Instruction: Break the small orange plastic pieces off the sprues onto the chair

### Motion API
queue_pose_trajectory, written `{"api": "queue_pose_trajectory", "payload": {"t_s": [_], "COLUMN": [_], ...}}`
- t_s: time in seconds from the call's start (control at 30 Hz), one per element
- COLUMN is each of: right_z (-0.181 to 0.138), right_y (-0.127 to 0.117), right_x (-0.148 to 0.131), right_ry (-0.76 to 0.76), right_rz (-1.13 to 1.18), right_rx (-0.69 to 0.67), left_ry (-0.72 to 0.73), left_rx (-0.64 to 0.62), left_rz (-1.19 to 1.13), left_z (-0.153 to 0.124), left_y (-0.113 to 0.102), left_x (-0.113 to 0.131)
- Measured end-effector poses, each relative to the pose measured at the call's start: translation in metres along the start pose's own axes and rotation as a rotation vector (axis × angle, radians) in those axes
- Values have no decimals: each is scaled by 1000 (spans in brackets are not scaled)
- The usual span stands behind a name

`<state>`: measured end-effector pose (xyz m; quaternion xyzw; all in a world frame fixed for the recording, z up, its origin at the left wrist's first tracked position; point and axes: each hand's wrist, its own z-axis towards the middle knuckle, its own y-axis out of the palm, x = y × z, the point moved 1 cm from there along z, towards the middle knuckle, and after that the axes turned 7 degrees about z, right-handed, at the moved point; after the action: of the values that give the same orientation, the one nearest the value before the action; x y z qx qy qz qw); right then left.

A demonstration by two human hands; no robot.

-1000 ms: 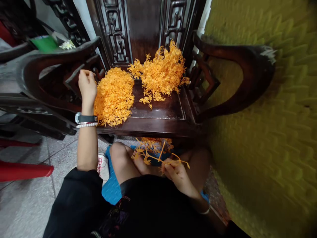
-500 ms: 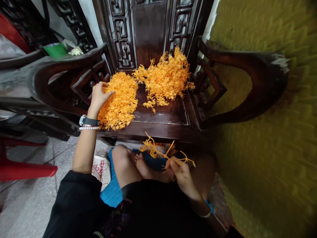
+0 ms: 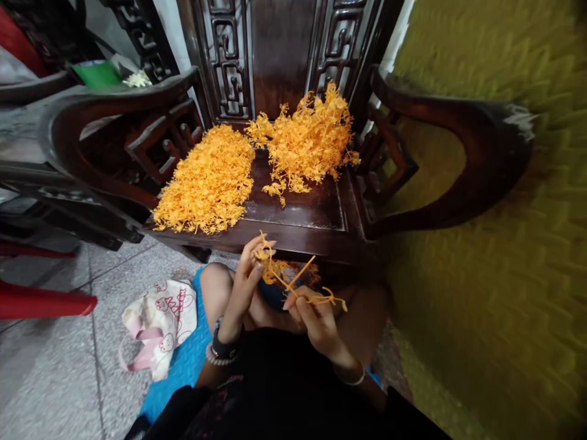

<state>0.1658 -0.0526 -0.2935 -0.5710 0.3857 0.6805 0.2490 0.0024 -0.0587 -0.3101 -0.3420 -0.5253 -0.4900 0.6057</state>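
Observation:
My right hand point(image 3: 316, 318) pinches a thin orange branched plastic stem point(image 3: 300, 272), whose arms spread out above and to both sides of the fingers. Close by on the left, my left hand point(image 3: 243, 284) has its thumb and fingers curled around a small orange plastic piece point(image 3: 262, 253), at the stem's left arm. Whether that piece touches the stem I cannot tell. Beyond the hands, a dense pile of small orange plastic pieces point(image 3: 208, 183) covers the left side of the chair seat. A looser heap of orange branched sprigs point(image 3: 312, 143) lies at the back right.
The dark carved wooden chair point(image 3: 298, 211) stands before me, with curved armrests on both sides. More orange pieces point(image 3: 293, 272) lie low behind my hands. A white and pink bag point(image 3: 172, 311) rests by the blue mat point(image 3: 172, 382). Red plastic legs point(image 3: 46, 300) are at far left.
My left hand has come back from the left pile to beside the stem, its fingers now curled around a small piece. The right hand keeps the stem, slightly farther left.

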Motion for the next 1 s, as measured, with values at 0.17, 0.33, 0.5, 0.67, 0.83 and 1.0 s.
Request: {"api": "queue_pose_trajectory", "payload": {"t_s": [0.17,0.33,0.5,0.67,0.83,1.0], "right_z": [3,6,-6,-27,-45,-42], "right_y": [1,-7,-9,-6,-9,-9], "right_x": [-4,-12,-34,-54,-62,-62], "right_ry": [-22,-41,112,183,109,75], "right_rz": [33,-67,-261,-316,-425,-416], "right_rx": [14,38,-30,-178,-227,-249], "left_ry": [-19,-103,102,277,501,490], "left_rx": [16,372,689,866,1056,995], "left_rz": [0,-150,121,439,449,419], "left_z": [5,1,-1,-17,-28,-26], "left_y": [7,5,-21,-31,-24,-16], "left_x": [8,0,15,42,68,79]}}
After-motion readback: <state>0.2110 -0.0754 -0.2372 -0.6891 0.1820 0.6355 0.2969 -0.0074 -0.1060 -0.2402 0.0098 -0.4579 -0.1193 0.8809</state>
